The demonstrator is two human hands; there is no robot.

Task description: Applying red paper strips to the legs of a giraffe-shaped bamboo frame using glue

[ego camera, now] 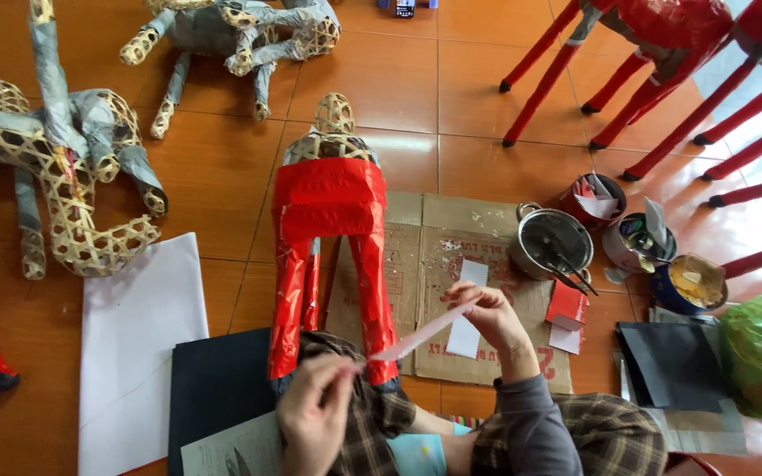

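At six o'clock in the head view, the left hand (315,414) is pinching the near end of a long pink paper strip (425,331), its fingers (339,377) closing tight around that end. The right hand (487,313), at about five o'clock and slightly farther out, is gripping the far end of the same strip between curled fingers (465,295), so the strip is stretching slantwise between both hands, clear of the floor.

Just beyond the left hand, toward twelve o'clock, a woven animal frame (328,211) wrapped partly in red tape is standing with its hind legs reaching down against the person's lap. It is leaning over the left edge of a flattened cardboard sheet (434,238), which is lying under the right hand. A metal pot (550,242) with tools in it is sitting on the cardboard's right edge at two o'clock, with several cans (641,238) crowding just beside it.

At eight o'clock a white paper sheet (138,344) is lying beside a dark sheet (213,383). Open tiled floor (399,84) is showing at twelve o'clock, between the grey-taped frames (231,35) and the red figures' legs (575,79).
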